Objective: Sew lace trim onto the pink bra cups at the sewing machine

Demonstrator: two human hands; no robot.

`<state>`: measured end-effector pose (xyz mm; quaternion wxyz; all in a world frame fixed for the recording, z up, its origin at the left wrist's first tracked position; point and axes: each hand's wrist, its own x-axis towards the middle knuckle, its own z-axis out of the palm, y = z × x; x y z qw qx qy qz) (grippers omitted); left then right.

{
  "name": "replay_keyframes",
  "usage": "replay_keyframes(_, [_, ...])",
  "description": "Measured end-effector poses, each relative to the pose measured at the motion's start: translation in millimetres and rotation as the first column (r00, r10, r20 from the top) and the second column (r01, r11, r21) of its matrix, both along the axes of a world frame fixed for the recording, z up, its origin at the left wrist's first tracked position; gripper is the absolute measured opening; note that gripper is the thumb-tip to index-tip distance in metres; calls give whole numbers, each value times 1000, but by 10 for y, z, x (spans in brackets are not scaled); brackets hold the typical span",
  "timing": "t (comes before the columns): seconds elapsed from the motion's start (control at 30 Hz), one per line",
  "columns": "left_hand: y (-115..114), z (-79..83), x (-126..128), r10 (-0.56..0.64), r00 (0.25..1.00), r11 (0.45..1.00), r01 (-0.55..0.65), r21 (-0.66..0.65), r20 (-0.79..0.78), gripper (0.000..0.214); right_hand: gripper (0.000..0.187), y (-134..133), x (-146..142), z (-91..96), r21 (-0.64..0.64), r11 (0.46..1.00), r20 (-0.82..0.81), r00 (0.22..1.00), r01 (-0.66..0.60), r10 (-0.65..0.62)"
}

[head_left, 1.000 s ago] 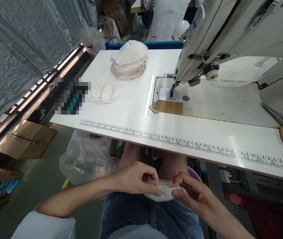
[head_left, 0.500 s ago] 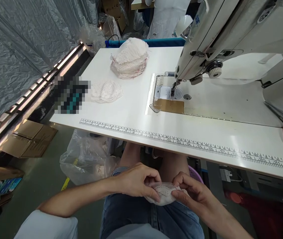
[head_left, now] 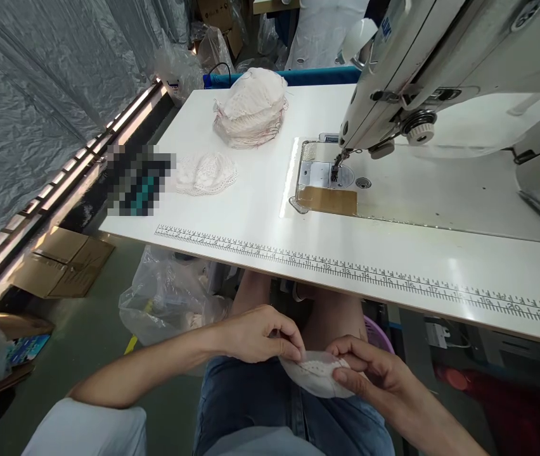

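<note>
Seen from above, a seated person holds a small white lace-edged cloth piece [head_left: 317,375] over their lap, below the near edge of a white sewing table [head_left: 260,215]. The left hand [head_left: 255,332] pinches its left edge with fingers closed, and the right hand [head_left: 369,373] grips its right edge between thumb and fingers. On the table sit a sewing machine [head_left: 441,69], a stack of lace pieces [head_left: 251,107] and one loose lace piece [head_left: 206,174].

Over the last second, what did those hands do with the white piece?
Both hands kept their grip on the white lace piece and turned it slightly; the left hand now pinches its upper edge, the right hand holds its right side. Nothing let go. The stacked pieces and loose lace on the table stayed put.
</note>
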<state>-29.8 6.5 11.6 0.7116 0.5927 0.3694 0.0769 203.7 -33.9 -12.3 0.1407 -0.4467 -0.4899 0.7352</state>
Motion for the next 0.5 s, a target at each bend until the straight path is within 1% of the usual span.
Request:
replay_keyframes(0.07, [4,20,12,-22,999,1000,22,17,-26,22,26,4,-12,14,10,1000,-2,1000,-4,4])
replay_keyframes(0.2, [-4,54,84,-40,995,997,46,62,-89,37,24,9,-37,57,45,999,23,1000,-14,13])
replay_keyframes(0.3, [-22,45,128,-14,991,997,25,78,-132,33,23,0,-41,66,77,997,37,999,-30,28])
replay_keyframes(0.37, [-33,23,133,-2,991,998,10,58,-136,29,22,-7,-43,59,94,995,36,998,-46,43])
replay_keyframes(0.5, [-39,-29,100,8,998,999,-11,-52,-69,25,22,0,-69,51,147,987,64,996,-71,62])
